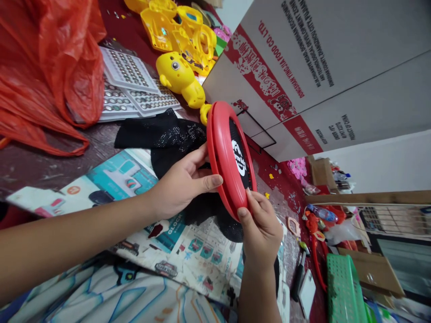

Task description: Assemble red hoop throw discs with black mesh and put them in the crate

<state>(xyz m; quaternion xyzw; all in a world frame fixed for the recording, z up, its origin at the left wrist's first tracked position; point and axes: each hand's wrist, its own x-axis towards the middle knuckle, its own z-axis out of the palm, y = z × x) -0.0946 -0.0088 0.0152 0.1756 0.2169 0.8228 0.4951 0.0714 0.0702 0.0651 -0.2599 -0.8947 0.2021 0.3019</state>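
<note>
A round red plastic hoop point(226, 157), seen at a slant, is held up in front of me. Black mesh with white lettering point(238, 157) fills its middle, and a gap runs between two red rims at its near side. My left hand point(188, 179) grips the near left side, thumb along the rim and fingers partly hidden behind. At the lower edge, my right hand point(261, 224) pinches the rim between thumb and fingers. Black mesh fabric point(161, 139) lies bunched behind and below the hoop; whether it is joined to it I cannot tell. Underneath is a printed cardboard sheet point(202, 269).
A red plastic bag point(50, 67) and trays of small round pieces point(128, 69) sit at left. Yellow toy parts point(178, 74) lie behind. A large white carton point(303, 80) stands beyond the hoop. Right hold a phone-like white slab point(307, 294), a screwdriver-like tool point(299, 273) and a green basket point(345, 287).
</note>
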